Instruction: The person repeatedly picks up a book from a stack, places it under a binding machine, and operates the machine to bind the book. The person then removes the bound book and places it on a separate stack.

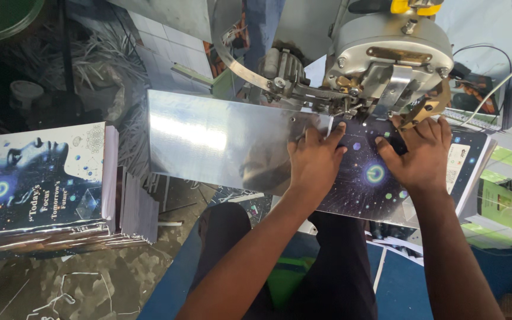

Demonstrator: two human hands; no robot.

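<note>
Hands pressed flat on a dark booklet (370, 178) with a star-and-planet cover, lying on the shiny metal plate (220, 142) of a stitching machine (386, 56). All positions below taken relative to the machine head, the grey round housing with brass fittings at the top of the view.

Left hand (314, 161): just below and to the left of the head, palm down, straddling the edge where the booklet meets the bare plate. Fingers spread moderately, tips pointing toward the head; thumb angled out toward the other hand. Nothing gripped, contact is by pressing only.

Right hand (419, 155): directly below the head, palm down on the booklet. Fingers close together, fingertips reaching up to the brass part under the housing; whether they touch it cannot be told. Thumb stretched left across the cover. Nothing enclosed in the fingers.

Booklet: far edge tucked under the head, near edge overhanging the plate toward the person's lap. A glowing ring motif on the cover shows between the two hands.

Plate extends well left of the head, bare and reflective.

Stack of matching booklets (40, 184): far left of the head and lower, well apart from both hands, cover up, spines fanned at its right side.

Green-and-white printed sheets (505, 201): right of the head and lower, piled loosely beside the booklet.

Paper trimmings (102, 59) lie far left of the head, behind the plate.
</note>
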